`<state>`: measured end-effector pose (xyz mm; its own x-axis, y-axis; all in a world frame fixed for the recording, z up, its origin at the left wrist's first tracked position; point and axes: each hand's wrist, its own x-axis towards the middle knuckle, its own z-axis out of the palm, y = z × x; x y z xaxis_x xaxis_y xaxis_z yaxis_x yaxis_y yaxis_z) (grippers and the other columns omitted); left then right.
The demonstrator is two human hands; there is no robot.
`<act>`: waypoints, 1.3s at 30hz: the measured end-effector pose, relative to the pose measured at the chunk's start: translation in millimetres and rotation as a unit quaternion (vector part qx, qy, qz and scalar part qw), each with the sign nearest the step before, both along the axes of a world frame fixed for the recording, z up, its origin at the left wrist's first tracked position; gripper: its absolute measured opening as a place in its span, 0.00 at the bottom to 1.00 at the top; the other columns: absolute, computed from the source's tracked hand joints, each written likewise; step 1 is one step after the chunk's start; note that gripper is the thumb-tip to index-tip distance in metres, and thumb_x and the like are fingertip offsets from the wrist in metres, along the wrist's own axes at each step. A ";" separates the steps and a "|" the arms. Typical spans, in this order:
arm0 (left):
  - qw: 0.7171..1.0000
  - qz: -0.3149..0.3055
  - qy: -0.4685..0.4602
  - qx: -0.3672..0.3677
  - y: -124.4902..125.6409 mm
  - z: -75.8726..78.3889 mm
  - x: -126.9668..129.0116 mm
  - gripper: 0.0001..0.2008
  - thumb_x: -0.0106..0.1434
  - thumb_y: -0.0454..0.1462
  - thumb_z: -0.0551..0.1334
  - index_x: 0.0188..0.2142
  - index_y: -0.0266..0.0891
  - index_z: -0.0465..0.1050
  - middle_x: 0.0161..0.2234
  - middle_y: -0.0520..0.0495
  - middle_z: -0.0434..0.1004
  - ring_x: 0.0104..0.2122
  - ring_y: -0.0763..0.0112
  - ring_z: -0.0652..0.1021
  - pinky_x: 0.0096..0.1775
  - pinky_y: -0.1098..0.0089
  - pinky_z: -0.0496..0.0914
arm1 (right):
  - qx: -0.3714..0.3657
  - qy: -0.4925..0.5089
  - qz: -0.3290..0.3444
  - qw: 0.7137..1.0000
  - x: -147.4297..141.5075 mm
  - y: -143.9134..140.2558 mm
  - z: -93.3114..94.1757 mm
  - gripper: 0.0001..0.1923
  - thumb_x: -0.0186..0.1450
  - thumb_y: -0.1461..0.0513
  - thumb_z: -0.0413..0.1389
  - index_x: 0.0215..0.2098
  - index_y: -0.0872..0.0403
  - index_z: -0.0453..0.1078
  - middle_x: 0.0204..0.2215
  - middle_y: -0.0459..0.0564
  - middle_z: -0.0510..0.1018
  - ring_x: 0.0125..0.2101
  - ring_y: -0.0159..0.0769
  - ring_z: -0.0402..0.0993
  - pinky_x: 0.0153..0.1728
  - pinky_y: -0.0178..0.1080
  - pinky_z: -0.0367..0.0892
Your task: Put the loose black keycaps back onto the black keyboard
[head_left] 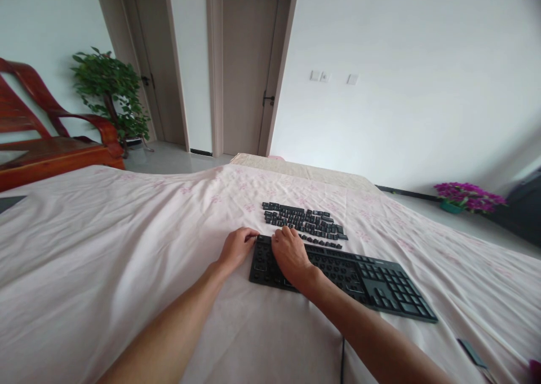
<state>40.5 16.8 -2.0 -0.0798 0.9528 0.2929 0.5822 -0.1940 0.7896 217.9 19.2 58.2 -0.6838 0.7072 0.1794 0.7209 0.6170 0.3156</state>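
Black keyboard (374,288) is the reference: flat on the pink-patterned cloth (177,249), right end slanting toward the wearer. Caps on at its right section; left and middle show bare key sockets.

Left hand (239,246): just off the keyboard's far left corner, thumb and index tips together at that corner. Can't tell whether that grip is closed on the edge or on something small.

Right hand (291,254): over the keyboard's left part, fingers bent, tips toward its far edge. Palm side hidden, so can't tell that grip's state or whether it has a cap.

Loose keycaps (304,220): in rough rows on the cloth, just beyond the keyboard's far edge.

Cable (342,356): on the near side of the keyboard, running toward the wearer. Small dark item (471,352): past the keyboard's near right corner, apart from it; too small to identify.

Wooden chair (54,119): well beyond the keyboard, to its left.
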 end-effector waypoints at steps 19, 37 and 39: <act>1.000 0.001 -0.002 -0.006 -0.7 1.2 0.4 0.11 0.59 0.34 0.59 0.38 0.40 0.80 0.39 0.47 0.82 0.39 0.67 0.79 0.43 0.72 0.70 | -0.069 0.082 -0.053 0.993 7.3 21.1 1.6 0.12 0.67 0.65 0.50 0.36 0.53 0.77 0.35 0.52 0.78 0.38 0.39 0.72 0.37 0.36 0.61; 1.000 -0.002 0.001 -0.007 -1.8 0.5 -0.1 0.11 0.60 0.35 0.59 0.39 0.40 0.80 0.40 0.46 0.82 0.40 0.67 0.79 0.44 0.72 0.70 | -0.034 0.003 -0.007 0.999 -3.3 -7.3 2.0 0.12 0.63 0.70 0.50 0.37 0.59 0.76 0.39 0.60 0.75 0.42 0.45 0.66 0.42 0.43 0.59; 1.000 -0.002 0.004 -0.009 -2.6 1.8 -0.1 0.11 0.60 0.35 0.59 0.40 0.40 0.80 0.40 0.46 0.82 0.40 0.68 0.79 0.44 0.72 0.70 | -0.045 0.006 -0.006 0.999 -0.1 -5.8 4.8 0.11 0.63 0.69 0.51 0.38 0.59 0.76 0.40 0.60 0.75 0.43 0.44 0.66 0.43 0.43 0.58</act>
